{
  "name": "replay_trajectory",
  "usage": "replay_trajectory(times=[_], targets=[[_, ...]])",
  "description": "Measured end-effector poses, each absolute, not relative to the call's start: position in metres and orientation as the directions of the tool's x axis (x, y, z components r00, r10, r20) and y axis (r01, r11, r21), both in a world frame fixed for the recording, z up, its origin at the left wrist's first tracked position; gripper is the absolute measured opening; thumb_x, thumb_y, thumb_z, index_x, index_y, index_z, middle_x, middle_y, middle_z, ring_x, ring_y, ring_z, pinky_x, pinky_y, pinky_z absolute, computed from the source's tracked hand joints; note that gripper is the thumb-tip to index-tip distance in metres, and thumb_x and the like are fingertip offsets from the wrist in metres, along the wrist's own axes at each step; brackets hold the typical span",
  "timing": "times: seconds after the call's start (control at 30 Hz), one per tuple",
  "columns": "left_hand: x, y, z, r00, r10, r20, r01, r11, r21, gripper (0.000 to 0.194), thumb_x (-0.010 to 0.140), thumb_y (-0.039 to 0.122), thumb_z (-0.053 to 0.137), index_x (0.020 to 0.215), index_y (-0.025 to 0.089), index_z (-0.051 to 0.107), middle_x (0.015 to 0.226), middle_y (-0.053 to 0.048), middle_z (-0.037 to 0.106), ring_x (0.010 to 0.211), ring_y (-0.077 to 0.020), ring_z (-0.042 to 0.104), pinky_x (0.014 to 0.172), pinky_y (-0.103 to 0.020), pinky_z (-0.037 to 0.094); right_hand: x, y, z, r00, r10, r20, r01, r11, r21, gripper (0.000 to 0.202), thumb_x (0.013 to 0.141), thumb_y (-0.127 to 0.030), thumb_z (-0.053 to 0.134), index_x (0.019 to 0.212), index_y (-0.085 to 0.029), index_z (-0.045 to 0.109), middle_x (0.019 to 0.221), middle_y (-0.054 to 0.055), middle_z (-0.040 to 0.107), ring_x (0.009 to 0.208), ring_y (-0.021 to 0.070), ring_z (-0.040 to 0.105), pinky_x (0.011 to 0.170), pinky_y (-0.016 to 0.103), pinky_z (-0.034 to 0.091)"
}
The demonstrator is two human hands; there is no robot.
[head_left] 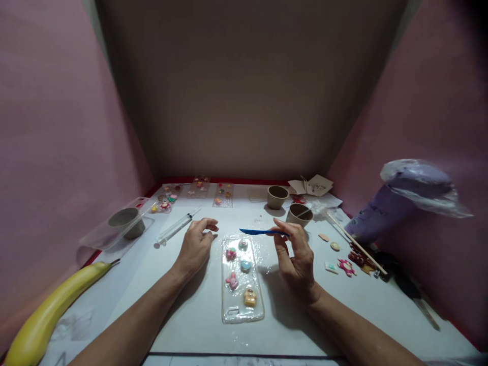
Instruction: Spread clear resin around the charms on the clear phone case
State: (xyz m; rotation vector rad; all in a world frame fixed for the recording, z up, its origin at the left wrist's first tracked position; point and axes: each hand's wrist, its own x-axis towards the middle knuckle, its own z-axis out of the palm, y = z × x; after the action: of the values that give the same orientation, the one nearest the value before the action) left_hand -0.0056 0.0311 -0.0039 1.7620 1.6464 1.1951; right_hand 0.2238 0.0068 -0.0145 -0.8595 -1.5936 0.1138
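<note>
My right hand (pixel 295 254) is closed in a pinch on a slim blue plastic knife (pixel 253 232), its blade pointing left over the top of a clear phone case (pixel 240 317). The case lies flat in front of me, glossy, with several small charms on it: a pink bunny (pixel 232 280), a yellow bear-like charm (pixel 250 298), a pink strawberry-like charm (pixel 231 253) and blue ones. To the left of the case, my left hand (pixel 196 245) rests with loosely bent fingers apart, holding nothing. A syringe (pixel 173 231) lies beyond that hand.
Two brown cups (pixel 278 197) stand behind my right hand. Loose charms (pixel 346 267), a wooden stick (pixel 356 243) and a purple wrapped bundle (pixel 385 211) are at right. A banana (pixel 57 305) and a clear container (pixel 114 226) sit at left. Decorated cases (pixel 223 195) lie behind.
</note>
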Motion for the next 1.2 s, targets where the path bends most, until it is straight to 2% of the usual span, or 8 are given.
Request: replay_trajectory(times=[0.27,0.47,0.57,0.73,0.93,1.0,1.13,1.2], targets=[[-0.008,0.034,-0.008,-0.099,0.952,0.290,0.554,-0.189,0.811,0.029,0.076,0.020,0.046,0.098,0.018,0.064,0.097,-0.008,0.065,0.100,-0.0232,0.059,0.087,-0.041,0.049,0.232,0.008,-0.007,0.136,0.497,0.857,0.469,0.730,-0.497,0.039,0.089,-0.010,0.054,0.124,-0.027,0.058,0.103,0.006,0.063,0.102,0.0200,0.059,0.083,0.036,0.052],[-0.010,0.039,-0.013,-0.149,0.930,0.336,0.490,-0.226,0.842,0.027,0.079,0.026,0.050,0.103,0.018,0.061,0.099,-0.008,0.064,0.100,-0.0247,0.060,0.083,-0.042,0.050,0.243,0.024,0.002,0.357,0.572,0.738,0.358,0.646,-0.674,0.033,0.089,-0.022,0.057,0.122,-0.025,0.060,0.112,0.006,0.063,0.101,0.0199,0.061,0.092,0.041,0.048],[-0.011,0.039,-0.011,-0.208,0.904,0.373,0.480,-0.238,0.845,0.033,0.080,0.029,0.052,0.111,0.018,0.055,0.097,-0.008,0.064,0.096,-0.0242,0.060,0.084,-0.043,0.049,0.246,0.034,0.009,0.425,0.661,0.619,0.202,0.597,-0.776,0.029,0.088,-0.025,0.057,0.117,-0.022,0.060,0.103,0.005,0.065,0.091,0.0183,0.064,0.083,0.037,0.051],[-0.013,0.040,-0.008,-0.271,0.885,0.380,0.454,-0.230,0.861,0.036,0.079,0.029,0.054,0.113,0.018,0.052,0.093,-0.006,0.064,0.095,-0.0231,0.060,0.085,-0.040,0.047,0.251,0.046,0.012,0.464,0.752,0.468,0.082,0.490,-0.868,0.028,0.080,-0.022,0.059,0.107,-0.019,0.060,0.094,0.004,0.066,0.078,0.0148,0.063,0.061,0.027,0.048],[-0.012,0.040,-0.007,-0.276,0.883,0.379,0.461,-0.225,0.858,0.035,0.079,0.029,0.055,0.113,0.019,0.052,0.094,-0.005,0.064,0.095,-0.0225,0.061,0.083,-0.038,0.046,0.253,0.055,0.013,0.384,0.821,0.423,0.065,0.433,-0.899,0.029,0.076,-0.021,0.060,0.104,-0.016,0.061,0.084,0.005,0.069,0.063,0.0118,0.058,0.049,0.022,0.040],[-0.012,0.041,-0.007,-0.278,0.881,0.383,0.470,-0.223,0.854,0.034,0.079,0.028,0.054,0.112,0.019,0.052,0.093,-0.005,0.065,0.094,-0.0219,0.061,0.084,-0.037,0.046,0.251,0.053,0.018,0.322,0.835,0.446,0.078,0.446,-0.892,0.029,0.078,-0.022,0.059,0.107,-0.017,0.060,0.085,0.005,0.070,0.064,0.0119,0.059,0.051,0.023,0.043],[-0.012,0.041,-0.007,-0.280,0.880,0.383,0.472,-0.222,0.853,0.034,0.079,0.027,0.054,0.111,0.020,0.052,0.092,-0.005,0.065,0.093,-0.0213,0.061,0.084,-0.037,0.046,0.249,0.038,0.031,0.202,0.848,0.489,0.096,0.480,-0.872,0.027,0.080,-0.021,0.059,0.107,-0.018,0.061,0.106,0.008,0.069,0.073,0.0134,0.065,0.065,0.029,0.053],[-0.012,0.042,-0.008,-0.277,0.881,0.383,0.462,-0.227,0.857,0.034,0.078,0.027,0.055,0.112,0.020,0.052,0.092,-0.005,0.065,0.092,-0.0210,0.061,0.084,-0.037,0.046,0.252,0.029,0.036,0.143,0.835,0.532,0.160,0.511,-0.845,0.025,0.083,-0.022,0.059,0.108,-0.019,0.061,0.101,0.007,0.070,0.078,0.0157,0.067,0.070,0.033,0.055]])
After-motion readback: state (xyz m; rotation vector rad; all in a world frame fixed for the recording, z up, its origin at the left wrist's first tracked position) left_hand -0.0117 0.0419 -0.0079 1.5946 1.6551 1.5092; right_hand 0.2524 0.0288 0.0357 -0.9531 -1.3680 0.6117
